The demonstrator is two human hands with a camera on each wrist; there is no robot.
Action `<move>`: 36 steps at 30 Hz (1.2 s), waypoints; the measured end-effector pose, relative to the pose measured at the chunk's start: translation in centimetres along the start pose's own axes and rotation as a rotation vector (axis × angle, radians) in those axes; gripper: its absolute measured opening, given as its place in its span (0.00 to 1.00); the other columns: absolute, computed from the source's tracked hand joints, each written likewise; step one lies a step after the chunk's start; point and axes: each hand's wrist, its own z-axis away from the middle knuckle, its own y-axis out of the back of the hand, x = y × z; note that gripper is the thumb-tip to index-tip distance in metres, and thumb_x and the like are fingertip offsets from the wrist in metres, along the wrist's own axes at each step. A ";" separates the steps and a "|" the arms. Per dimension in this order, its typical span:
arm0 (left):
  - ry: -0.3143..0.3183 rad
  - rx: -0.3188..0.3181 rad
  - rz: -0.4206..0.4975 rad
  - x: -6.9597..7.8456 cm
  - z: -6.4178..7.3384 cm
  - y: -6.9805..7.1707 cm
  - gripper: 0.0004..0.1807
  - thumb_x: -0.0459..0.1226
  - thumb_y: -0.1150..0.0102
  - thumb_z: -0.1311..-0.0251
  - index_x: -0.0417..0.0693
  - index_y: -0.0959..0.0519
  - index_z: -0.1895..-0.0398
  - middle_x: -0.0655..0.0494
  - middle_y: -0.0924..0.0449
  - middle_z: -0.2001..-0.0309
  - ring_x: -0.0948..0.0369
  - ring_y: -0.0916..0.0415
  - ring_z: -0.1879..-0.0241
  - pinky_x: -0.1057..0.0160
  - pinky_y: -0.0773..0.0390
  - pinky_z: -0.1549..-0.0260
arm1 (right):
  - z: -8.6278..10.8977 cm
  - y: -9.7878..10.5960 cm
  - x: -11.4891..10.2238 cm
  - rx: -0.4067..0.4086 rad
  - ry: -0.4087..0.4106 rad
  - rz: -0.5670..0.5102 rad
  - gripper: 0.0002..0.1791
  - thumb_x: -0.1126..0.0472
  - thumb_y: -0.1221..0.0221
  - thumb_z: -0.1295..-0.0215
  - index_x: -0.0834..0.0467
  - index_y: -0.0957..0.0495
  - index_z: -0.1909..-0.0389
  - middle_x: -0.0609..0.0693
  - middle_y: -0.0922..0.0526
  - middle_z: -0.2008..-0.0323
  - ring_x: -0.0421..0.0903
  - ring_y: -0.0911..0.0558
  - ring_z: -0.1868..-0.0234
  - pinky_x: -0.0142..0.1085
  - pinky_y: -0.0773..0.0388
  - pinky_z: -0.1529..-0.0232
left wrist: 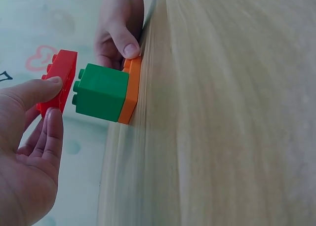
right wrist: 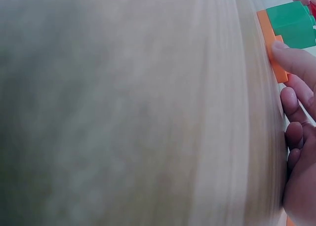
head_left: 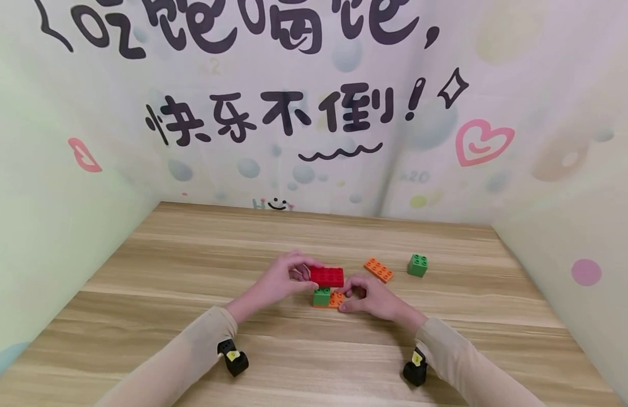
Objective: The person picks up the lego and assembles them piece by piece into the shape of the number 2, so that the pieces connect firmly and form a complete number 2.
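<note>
A flat red brick (head_left: 327, 276) is pinched between the thumb and fingers of my left hand (head_left: 288, 276). In the left wrist view the red brick (left wrist: 58, 83) is just above the studs of a green block (left wrist: 102, 92), with a narrow gap between them. That green block sits on one end of an orange plate (left wrist: 130, 98) lying on the table. My right hand (head_left: 371, 297) grips the plate's other end, thumb on its near side, as the right wrist view shows on the orange plate (right wrist: 269, 41).
Behind my right hand, a second orange plate (head_left: 379, 270) lies flat on the wooden table (head_left: 202, 243). To its right stands another green block (head_left: 418, 264). A printed cloth wall (head_left: 232, 169) rises at the table's back edge, with side walls left and right.
</note>
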 end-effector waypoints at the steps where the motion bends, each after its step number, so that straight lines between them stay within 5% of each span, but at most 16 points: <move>1: 0.006 0.000 0.007 0.0 0.0 -0.1 0.21 0.33 0.27 0.48 0.49 0.17 0.49 0.51 0.21 0.57 0.63 0.23 0.62 0.71 0.18 0.62 | 0.0 0.0 0.0 0.000 -0.001 0.000 0.14 0.52 0.28 0.44 0.51 0.21 0.62 0.47 0.22 0.64 0.40 0.29 0.66 0.28 0.32 0.66; 22: 0.037 -0.014 0.107 -0.3 0.5 -1.1 0.20 0.31 0.26 0.51 0.45 0.18 0.52 0.47 0.20 0.56 0.62 0.23 0.63 0.70 0.18 0.63 | 0.0 -0.1 -0.3 0.001 0.029 -0.028 0.15 0.55 0.28 0.45 0.56 0.21 0.64 0.50 0.23 0.67 0.39 0.32 0.70 0.27 0.36 0.70; 36: 0.053 -0.028 0.113 -0.3 0.6 -1.0 0.14 0.37 0.31 0.41 0.47 0.17 0.52 0.47 0.17 0.58 0.62 0.23 0.63 0.71 0.20 0.64 | 0.0 -0.1 -0.1 0.004 0.029 -0.023 0.15 0.55 0.27 0.46 0.56 0.22 0.65 0.51 0.24 0.68 0.39 0.32 0.71 0.27 0.37 0.70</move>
